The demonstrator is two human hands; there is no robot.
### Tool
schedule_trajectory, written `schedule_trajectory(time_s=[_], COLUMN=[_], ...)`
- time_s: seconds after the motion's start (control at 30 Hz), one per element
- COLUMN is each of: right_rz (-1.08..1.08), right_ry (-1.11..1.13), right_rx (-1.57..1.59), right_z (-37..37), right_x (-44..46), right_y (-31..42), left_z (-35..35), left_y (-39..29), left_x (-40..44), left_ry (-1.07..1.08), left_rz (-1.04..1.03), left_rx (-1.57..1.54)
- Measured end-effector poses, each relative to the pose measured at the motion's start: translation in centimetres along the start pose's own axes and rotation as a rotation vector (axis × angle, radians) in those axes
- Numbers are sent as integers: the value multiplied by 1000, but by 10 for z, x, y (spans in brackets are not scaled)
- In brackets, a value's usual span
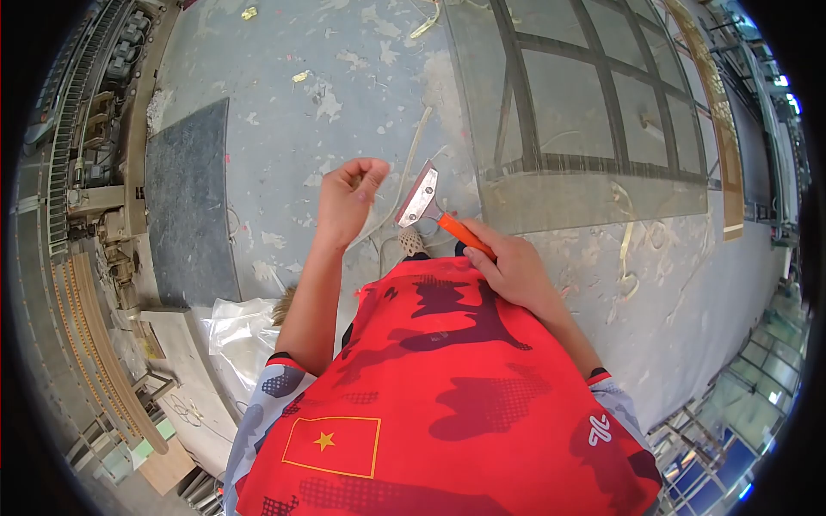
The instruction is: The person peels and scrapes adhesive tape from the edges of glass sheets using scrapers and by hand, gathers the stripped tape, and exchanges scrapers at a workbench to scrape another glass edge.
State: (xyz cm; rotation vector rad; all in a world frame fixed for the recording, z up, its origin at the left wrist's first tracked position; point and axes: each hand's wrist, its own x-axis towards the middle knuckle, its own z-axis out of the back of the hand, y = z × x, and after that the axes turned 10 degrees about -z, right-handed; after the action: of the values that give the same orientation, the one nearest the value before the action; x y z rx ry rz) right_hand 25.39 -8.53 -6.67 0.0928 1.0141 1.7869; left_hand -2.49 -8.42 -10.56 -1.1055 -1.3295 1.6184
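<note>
In my right hand (514,268) is a scraper (420,196) with an orange handle and a wide metal head. The fingers wrap round the handle, and the head points up and to the left in front of my red shirt. My left hand (351,199) is raised to the left of the scraper head, apart from it. Its fingers are curled in with the thumb against them; whether anything small is pinched there cannot be seen. A large glass sheet (594,205) lies to the right, beyond my right hand, over a dark metal frame (602,82).
Flakes and strips litter the grey floor (284,172). A dark flat panel (191,202) lies at the left, with clear plastic sheeting (245,331) below it. Roller machinery (95,112) runs along the far left edge. Glass racks (757,370) stand at the lower right.
</note>
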Motion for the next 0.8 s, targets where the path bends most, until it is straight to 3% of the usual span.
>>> schedule_trajectory(time_s=[0.13,0.27,0.37,0.5,0.57,0.67,0.7,0.8], right_rz=[-1,13,17,15,1,17,35,42], right_ry=[-23,-60,-54,-53,-47,-143,-207,-338], right_rx=[5,29,53,38,37,-41,-117,-172], right_z=[-2,-5,-3,-2,-1,-2,-5,-13], right_x=[-1,0,0,1,1,0,1,6], right_y=[-1,1,4,5,8,9,6,-1], left_z=[21,15,6,6,14,30,30,22], left_y=[25,31,19,31,36,32,27,11], left_x=[0,-20,-30,-27,-19,-14,-17,-28], left_ry=[-102,-73,200,192,-198,-347,-343,-54], left_rz=[76,0,-94,-78,7,-12,-11,-89], left_rx=[-74,-26,-19,-99,-214,-271,-272,59])
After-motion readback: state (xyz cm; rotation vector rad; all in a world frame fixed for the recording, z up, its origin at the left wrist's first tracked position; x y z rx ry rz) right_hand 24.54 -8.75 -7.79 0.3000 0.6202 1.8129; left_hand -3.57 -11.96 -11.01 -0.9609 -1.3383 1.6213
